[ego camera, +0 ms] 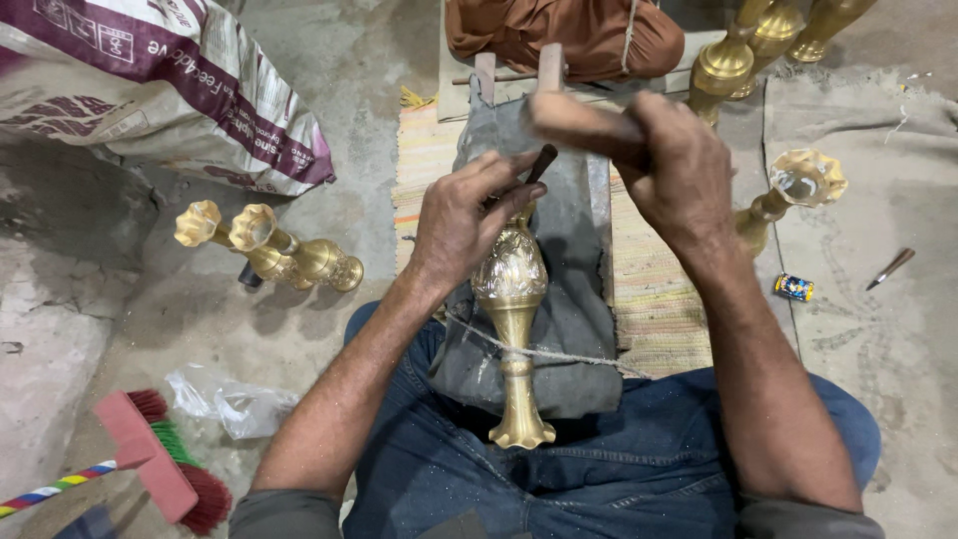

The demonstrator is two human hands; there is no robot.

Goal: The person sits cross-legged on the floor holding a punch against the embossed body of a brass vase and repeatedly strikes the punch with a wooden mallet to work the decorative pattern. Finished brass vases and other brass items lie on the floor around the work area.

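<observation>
One brass vase (512, 319) lies on a grey cloth (571, 329) over the person's lap, tied down by a thin cord (559, 353). The left hand (467, 215) has its grip closed on a dark chisel (540, 163) set against the vase's bulb; the right hand (671, 165), above the vase, grips a wooden mallet (574, 122). Left of the vase lie two brass vases (267, 245); right of it, one more (788, 192). Far left of the vase sits one white sack (160, 85) with a maroon band. A small blue tin (793, 287) lies to the vase's right.
</observation>
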